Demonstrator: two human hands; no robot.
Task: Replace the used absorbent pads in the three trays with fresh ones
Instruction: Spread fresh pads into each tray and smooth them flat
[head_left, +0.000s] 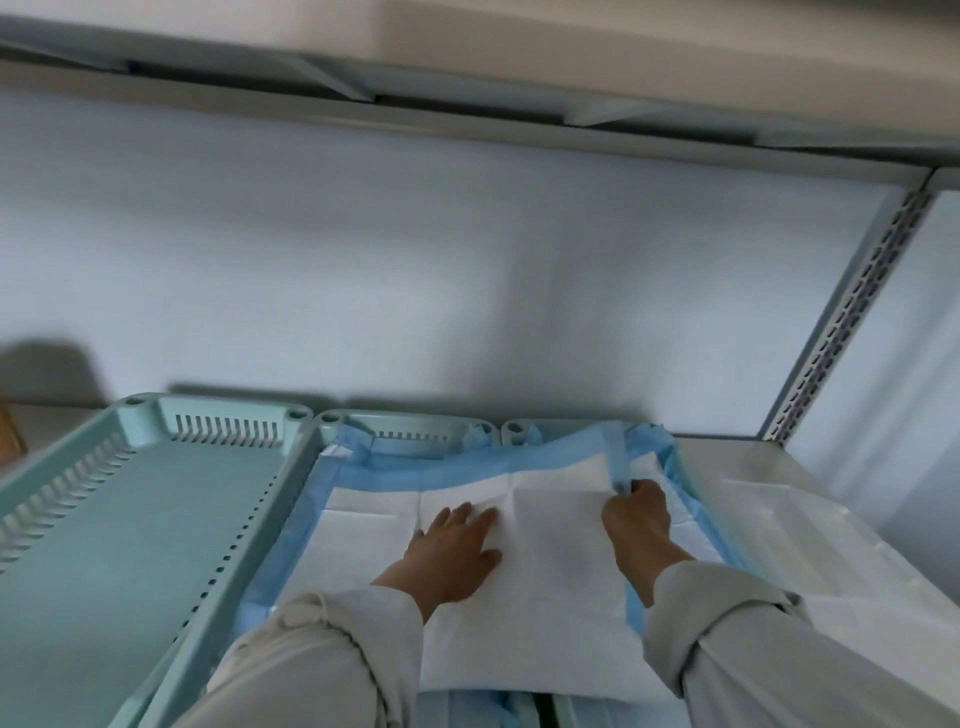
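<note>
1. Nearest the lens: two pale sleeves (311, 670) at bottom centre of frame, running up to the hands.
2. Left hand (451, 553): fingers straight and spread, palm flat on the white face of the top pad (550, 571). Pressing, not gripping.
3. Right hand (638, 512): fingers curled, pinching the pad's blue right edge strip (618, 457) just above the knuckles. Strip lifted and running toward the back wall.
4. Hands well apart, one on each side of the pad's middle, both already in contact with it.
5. Pad location: centre to centre-right of frame, draped over the middle tray (415, 423) and spilling across the seam onto the right tray (514, 428). Long axis near-to-far, same as the trays. Right border sits too far right; looks skewed over a second pad (670, 488) lying in the right tray.
6. Key relation: pad must go left to sit square inside the middle tray. Right hand holds the edge that needs moving; left hand is the anchor. Likely move: draw the right edge leftward and down inside the tray wall while the left palm stops the sheet sliding.
7. Left tray (135, 519), lower left of frame: bare, no pad. Judged as the one not yet lined.
8. Risk: thin sheet bunches or folds at the rim.
9. Shelf (831, 545) at right carries a pale flat sheet; cannot tell what it is.
</note>
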